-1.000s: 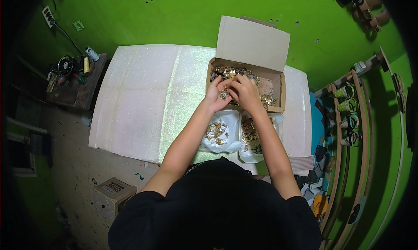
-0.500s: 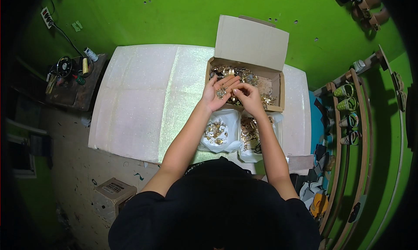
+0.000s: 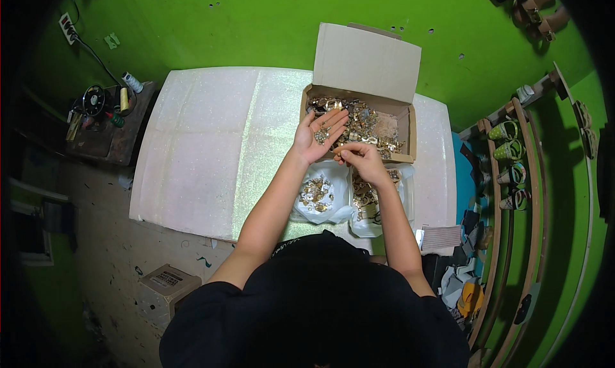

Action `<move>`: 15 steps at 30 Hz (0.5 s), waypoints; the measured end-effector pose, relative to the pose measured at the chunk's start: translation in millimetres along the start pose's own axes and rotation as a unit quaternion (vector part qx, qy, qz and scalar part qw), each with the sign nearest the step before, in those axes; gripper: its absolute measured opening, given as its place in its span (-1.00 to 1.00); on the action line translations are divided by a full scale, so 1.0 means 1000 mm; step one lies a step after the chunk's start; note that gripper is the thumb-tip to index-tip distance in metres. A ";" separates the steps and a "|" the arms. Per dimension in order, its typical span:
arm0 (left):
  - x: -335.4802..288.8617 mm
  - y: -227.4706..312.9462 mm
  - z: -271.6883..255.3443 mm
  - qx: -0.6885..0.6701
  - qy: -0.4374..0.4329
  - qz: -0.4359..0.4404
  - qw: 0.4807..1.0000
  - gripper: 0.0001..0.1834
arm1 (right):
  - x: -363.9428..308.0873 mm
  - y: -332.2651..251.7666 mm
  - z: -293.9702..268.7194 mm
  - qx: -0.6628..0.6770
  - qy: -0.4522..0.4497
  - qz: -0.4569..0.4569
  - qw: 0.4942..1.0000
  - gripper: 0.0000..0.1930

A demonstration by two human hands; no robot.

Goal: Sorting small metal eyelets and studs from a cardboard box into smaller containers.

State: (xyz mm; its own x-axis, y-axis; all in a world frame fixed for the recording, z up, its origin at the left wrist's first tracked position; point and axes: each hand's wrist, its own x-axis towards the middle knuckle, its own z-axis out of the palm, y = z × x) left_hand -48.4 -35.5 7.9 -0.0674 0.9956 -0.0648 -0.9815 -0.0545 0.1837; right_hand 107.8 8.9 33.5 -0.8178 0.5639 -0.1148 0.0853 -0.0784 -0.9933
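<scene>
My left hand [image 3: 312, 140] is held palm up, its fingers stretched out flat. A small heap of shiny metal pieces [image 3: 322, 135] rests in that palm. Just to the right and a little nearer, my right hand [image 3: 363, 161] is closed in a pinch; what its fingertips hold, if anything, is too small to tell. Both hands are over the near side of an open cardboard box [image 3: 412, 131] full of gold and silver metal fittings [image 3: 368, 115]. Nearer to me, a container lined with white plastic [image 3: 343, 215] holds loose gold-coloured pieces [image 3: 315, 193]. A second lined container [image 3: 366, 227], partly behind my right forearm, holds more.
Everything stands on a table with a pale, glittery cover [image 3: 198, 143]. The box's lid [image 3: 367, 60] is raised towards the green wall. At left is a small dark table [image 3: 106, 140] with thread spools; a rack with sandals [image 3: 509, 151] stands at right. A carton [image 3: 168, 284] sits on the floor.
My right hand has moved nearer to me and slightly left, away from the left fingers. The left palm still bears the metal pieces. The view has shifted slightly.
</scene>
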 end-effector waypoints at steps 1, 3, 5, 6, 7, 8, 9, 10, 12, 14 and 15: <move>0.000 0.000 0.000 0.002 0.005 0.001 1.000 -0.39 | -0.001 0.000 0.001 0.000 -0.004 -0.010 1.000 -0.85; -0.001 -0.001 0.001 0.000 0.000 0.000 1.000 -0.40 | -0.004 0.001 0.002 -0.004 0.001 -0.008 1.000 -0.85; -0.001 -0.001 0.002 -0.003 -0.004 -0.001 1.000 -0.40 | -0.007 0.002 0.002 -0.009 0.006 -0.005 1.000 -0.84; -0.001 -0.002 0.003 -0.002 -0.004 -0.001 1.000 -0.40 | -0.008 0.002 0.002 -0.023 0.000 0.000 1.000 -0.85; -0.002 -0.002 0.003 -0.001 -0.003 -0.001 1.000 -0.41 | -0.008 0.002 0.001 -0.037 -0.005 0.005 0.999 -0.85; -0.001 -0.002 0.003 -0.001 -0.004 -0.001 1.000 -0.41 | -0.009 0.002 0.000 -0.037 -0.005 0.005 0.999 -0.85; -0.001 -0.001 0.003 0.001 -0.004 -0.001 1.000 -0.41 | -0.009 0.001 0.000 -0.058 -0.010 0.007 0.998 -0.85; -0.001 -0.001 0.003 0.003 -0.005 -0.001 1.000 -0.41 | -0.010 0.001 0.000 -0.079 -0.016 0.009 0.997 -0.86; -0.001 -0.002 0.003 0.002 -0.006 -0.002 1.000 -0.41 | -0.010 0.003 -0.001 -0.090 -0.014 0.000 0.996 -0.86; 0.000 -0.002 0.003 0.002 -0.008 -0.002 1.000 -0.41 | -0.011 0.003 -0.001 -0.100 -0.013 -0.009 0.995 -0.87; -0.001 -0.002 0.003 -0.001 -0.010 -0.004 1.000 -0.41 | -0.011 0.003 -0.001 -0.099 -0.015 -0.002 0.995 -0.87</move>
State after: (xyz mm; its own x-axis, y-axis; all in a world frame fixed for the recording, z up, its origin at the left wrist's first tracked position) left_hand -45.4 -35.9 10.7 -0.0566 0.9973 -0.0461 -0.9825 -0.0474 0.1804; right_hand 117.6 3.7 31.8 -0.8342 0.5397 -0.1131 0.1902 0.0891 -0.9777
